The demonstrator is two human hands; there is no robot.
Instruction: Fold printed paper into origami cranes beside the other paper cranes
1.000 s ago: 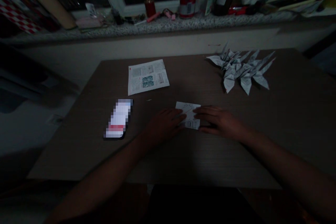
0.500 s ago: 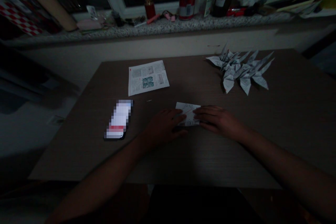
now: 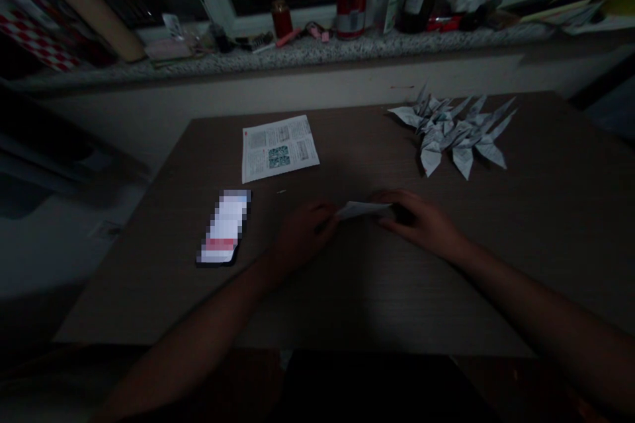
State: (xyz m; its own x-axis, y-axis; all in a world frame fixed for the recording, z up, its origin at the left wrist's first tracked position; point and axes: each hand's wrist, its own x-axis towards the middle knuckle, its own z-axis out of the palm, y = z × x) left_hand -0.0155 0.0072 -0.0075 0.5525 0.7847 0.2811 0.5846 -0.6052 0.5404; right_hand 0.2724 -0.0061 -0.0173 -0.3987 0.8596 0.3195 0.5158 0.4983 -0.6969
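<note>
A small folded piece of printed paper is tilted up between my hands over the middle of the table, so it shows as a thin pale strip. My left hand pinches its left end, thumb against curled fingers. At the right end, my right hand curves around the paper, fingers behind it and thumb in front. Dim light and slight blur hide the exact fold lines and fingertip contact.
A flat printed sheet lies beyond my left hand, and a lit phone is left of it. Several folded paper pieces with pointed tips cluster at the back right. Bottles, a can and clutter line the stone windowsill.
The folded paper was lying flat under my fingers; now it is lifted and tilted edge-on. Both hands have changed from flat on it to gripping its ends.
</note>
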